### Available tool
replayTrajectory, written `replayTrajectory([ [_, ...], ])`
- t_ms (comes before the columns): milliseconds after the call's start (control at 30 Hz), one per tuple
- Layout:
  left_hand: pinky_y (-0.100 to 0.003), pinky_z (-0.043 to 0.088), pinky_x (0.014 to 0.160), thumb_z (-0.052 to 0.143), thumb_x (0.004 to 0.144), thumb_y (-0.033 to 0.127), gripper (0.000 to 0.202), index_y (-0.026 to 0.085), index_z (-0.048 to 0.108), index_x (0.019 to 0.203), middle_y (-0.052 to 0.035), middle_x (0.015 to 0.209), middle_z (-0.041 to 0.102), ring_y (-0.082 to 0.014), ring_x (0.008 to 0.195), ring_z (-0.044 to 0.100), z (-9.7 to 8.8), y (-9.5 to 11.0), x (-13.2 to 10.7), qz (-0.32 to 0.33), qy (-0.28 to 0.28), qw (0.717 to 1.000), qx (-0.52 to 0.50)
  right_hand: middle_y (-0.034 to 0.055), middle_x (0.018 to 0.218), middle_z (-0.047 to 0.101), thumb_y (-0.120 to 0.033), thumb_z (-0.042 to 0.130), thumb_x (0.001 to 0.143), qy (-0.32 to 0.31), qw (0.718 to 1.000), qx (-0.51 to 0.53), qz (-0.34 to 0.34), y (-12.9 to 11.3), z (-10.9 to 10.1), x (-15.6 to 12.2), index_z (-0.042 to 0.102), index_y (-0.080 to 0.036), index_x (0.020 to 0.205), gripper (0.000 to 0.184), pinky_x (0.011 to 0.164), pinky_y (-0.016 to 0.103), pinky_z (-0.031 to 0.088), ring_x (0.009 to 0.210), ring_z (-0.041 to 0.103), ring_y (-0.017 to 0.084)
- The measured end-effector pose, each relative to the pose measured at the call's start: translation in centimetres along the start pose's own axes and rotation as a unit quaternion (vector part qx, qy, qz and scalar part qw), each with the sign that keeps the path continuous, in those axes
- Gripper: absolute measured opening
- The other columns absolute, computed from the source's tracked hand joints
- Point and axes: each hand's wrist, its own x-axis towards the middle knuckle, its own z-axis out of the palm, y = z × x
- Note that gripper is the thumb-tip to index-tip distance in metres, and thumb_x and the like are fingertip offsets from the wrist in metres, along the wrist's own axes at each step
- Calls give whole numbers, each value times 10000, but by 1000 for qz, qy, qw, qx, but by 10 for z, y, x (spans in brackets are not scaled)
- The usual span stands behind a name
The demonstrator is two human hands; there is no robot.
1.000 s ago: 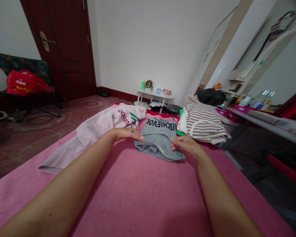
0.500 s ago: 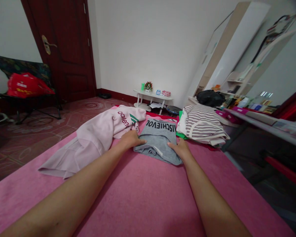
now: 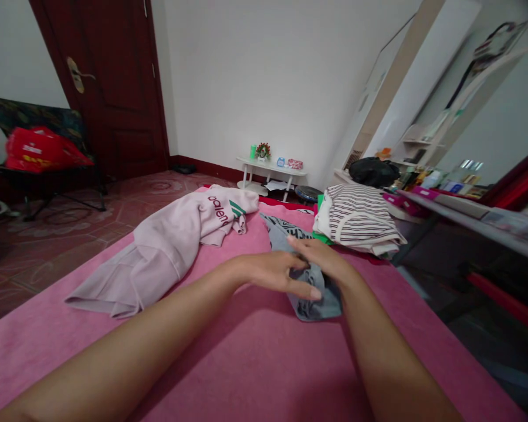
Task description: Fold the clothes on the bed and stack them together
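A grey T-shirt [image 3: 321, 307] with black lettering lies bunched and partly folded on the pink bed cover [image 3: 242, 357], turned at an angle. My left hand [image 3: 278, 272] reaches across its near part, fingers curled into the fabric and thumb stretched over it. Just above and to the right, my right hand [image 3: 323, 257] grips the same shirt from its right side, partly hiding the lettering. The two hands are close together. To the left lies a pale pink sweatshirt [image 3: 169, 237] with dark lettering and green stripes, spread out and rumpled.
A striped garment [image 3: 361, 217] tops a stack of clothes on the right. Beyond the bed stands a small white table [image 3: 270, 167] with a potted plant [image 3: 263, 152]. A chair holds a red bag [image 3: 44, 150]. A cluttered dressing table [image 3: 462, 214] stands at the right.
My left hand has moved right across the grey T-shirt, close to my right hand. The shirt has gone from lying flat and squared to bunched and turned, its near end shifted right.
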Motion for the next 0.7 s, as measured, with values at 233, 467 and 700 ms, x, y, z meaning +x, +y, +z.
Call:
replayTrajectory([
  [233, -276, 484, 700, 646, 750, 372, 223, 175, 717, 827, -62, 882, 720, -202, 787, 657, 0, -38, 10, 8, -12, 1000, -27, 0, 629, 632, -355, 679, 650, 81, 996, 39, -1, 38, 20, 6, 648, -187, 656, 171, 576, 267, 415, 655, 575, 196],
  [467, -256, 378, 593, 488, 807, 229, 233, 167, 591, 608, -43, 629, 644, -168, 624, 588, -17, -97, 9, -178, 314, 926, 112, 1, 717, 625, -314, 554, 786, 203, 972, 32, -114, -1, 24, -5, 627, -179, 707, 172, 658, 252, 414, 709, 543, 168],
  [700, -276, 323, 591, 510, 826, 391, 232, 221, 652, 758, -36, 804, 694, -211, 778, 627, -2, -113, 11, -196, 257, 894, 310, 4, 701, 560, -337, 558, 811, 431, 884, -81, -159, -18, -52, 14, 617, -184, 707, 195, 693, 272, 398, 710, 512, 170],
])
